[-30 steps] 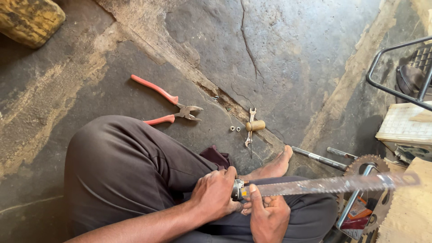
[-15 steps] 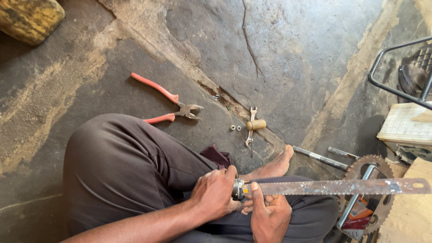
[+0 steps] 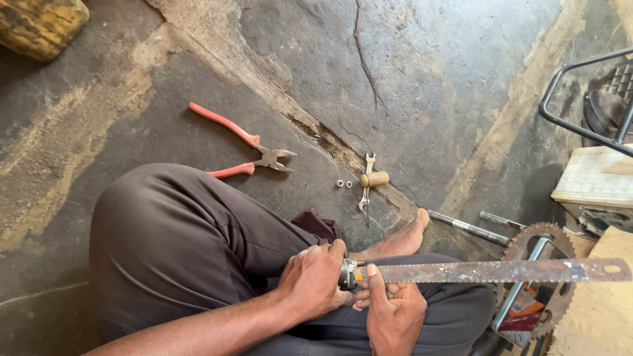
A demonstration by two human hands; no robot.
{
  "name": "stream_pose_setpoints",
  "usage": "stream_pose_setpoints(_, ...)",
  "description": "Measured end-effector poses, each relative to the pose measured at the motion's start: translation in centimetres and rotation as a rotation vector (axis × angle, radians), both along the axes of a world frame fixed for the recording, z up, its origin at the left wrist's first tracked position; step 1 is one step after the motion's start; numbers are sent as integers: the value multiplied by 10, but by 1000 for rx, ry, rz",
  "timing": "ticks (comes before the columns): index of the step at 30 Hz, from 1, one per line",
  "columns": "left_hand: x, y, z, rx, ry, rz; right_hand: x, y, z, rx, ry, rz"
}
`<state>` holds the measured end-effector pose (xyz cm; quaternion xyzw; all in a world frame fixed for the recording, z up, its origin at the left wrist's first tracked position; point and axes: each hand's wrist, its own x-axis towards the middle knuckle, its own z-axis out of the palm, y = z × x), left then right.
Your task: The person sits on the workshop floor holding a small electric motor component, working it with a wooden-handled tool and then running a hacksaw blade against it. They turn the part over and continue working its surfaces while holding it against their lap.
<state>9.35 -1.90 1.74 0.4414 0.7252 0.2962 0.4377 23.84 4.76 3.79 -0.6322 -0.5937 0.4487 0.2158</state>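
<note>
Person sits on concrete floor (image 3: pixel 428 72), legs folded, bare foot (image 3: pixel 399 242) sticking out to the right. Both hands low in view, over the lap.

L hand (image 3: pixel 313 280): fingers wrapped tight round a small metal fitting (image 3: pixel 346 273) at the near end of a hacksaw blade (image 3: pixel 501 271). R hand (image 3: pixel 392 313): under the blade's near end, thumb pressed on top, fingers curled below, so clamped on the blade. Hands touch each other at the fitting.

Blade: long, rusty, flat, runs approx. level from the hands out to the right, far end w/ a hole, passing over a toothed sprocket (image 3: pixel 541 264) on a metal frame.

On floor ahead of the knee: pliers (image 3: pixel 247 148) w/ orange-red handles, jaws part open. Right of them two small nuts (image 3: pixel 344 184), just beside a small open-end spanner (image 3: pixel 366 181) w/ a short wooden cylinder (image 3: pixel 374 178) lying across it. Metal rod (image 3: pixel 468 228) near the foot. Far left top corner: yellowish worn block (image 3: pixel 39 23). Right edge: black tube frame (image 3: pixel 580 99), pale board (image 3: pixel 593 178).
</note>
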Motion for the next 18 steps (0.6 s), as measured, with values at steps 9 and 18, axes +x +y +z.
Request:
stream_pose_setpoints(9, 1, 0, 1, -7, 1, -1, 3, 0, -4, 27, 22, 14)
stream_pose_setpoints(18, -3, 1, 6, -27, -17, -23, -18, 49, -36, -7, 35, 15)
